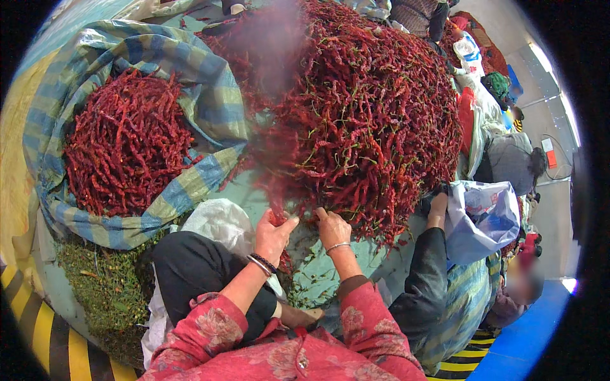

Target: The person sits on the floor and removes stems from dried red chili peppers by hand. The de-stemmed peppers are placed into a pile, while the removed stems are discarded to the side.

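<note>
Just in front of my lap, my left hand [274,236] is closed round a few dried red chilies [277,218], with the thumb pointing toward the other hand. A short gap to the right, my right hand [334,229] is pinched at the near edge of the heap; what its fingertips hold, if anything, is too small to make out. A large heap of dried red chilies [387,120], many with pale stems, rises beyond both hands. Loose stem bits [318,273] lie on the pale green floor below them.
An open blue-and-cream checked sack [219,82] holding chilies stands at the left. Below it lies a pile of green-brown stems [105,286]. A white plastic bag [473,228] sits beside my right leg. Other people sit along the right, one in grey [510,162]. A smear blurs the upper middle.
</note>
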### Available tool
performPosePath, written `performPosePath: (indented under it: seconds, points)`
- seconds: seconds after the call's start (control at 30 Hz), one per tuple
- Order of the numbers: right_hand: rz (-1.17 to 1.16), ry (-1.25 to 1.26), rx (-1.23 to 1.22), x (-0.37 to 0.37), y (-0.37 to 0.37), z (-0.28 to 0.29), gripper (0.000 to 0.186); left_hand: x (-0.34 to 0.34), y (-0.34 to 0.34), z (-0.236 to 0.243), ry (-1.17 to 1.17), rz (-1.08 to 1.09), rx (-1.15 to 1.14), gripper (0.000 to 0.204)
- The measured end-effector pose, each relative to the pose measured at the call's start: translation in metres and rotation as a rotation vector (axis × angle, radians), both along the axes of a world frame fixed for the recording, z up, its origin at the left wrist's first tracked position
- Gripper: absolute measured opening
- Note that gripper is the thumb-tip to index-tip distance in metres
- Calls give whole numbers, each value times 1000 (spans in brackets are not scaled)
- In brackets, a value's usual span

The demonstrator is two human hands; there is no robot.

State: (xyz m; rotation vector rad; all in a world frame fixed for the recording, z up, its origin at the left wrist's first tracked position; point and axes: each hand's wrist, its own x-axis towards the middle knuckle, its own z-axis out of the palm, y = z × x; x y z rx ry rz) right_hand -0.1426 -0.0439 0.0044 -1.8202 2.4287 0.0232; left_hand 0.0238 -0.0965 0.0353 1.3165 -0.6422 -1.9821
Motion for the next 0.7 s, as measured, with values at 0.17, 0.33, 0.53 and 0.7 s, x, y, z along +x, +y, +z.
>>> performPosePath:
  seconds: [0.17, 0.33, 0.53, 0.7]
  points:
    - [-150, -405, -120, 15, 14, 30, 18, 3, -1, -7, -13, 33, -46, 16]
    - [-393, -1089, -262, 18, 29, 39, 14, -2, 5, 0, 43, -241, -143, 15]
    - [-363, -1047, -116, 31, 31, 58, 23, 2, 8, -2, 87, -328, -109, 20]
    - [-403, -749, -88, 5, 47, 54, 42, 1, 6, -8, 118, -124, -136, 22]
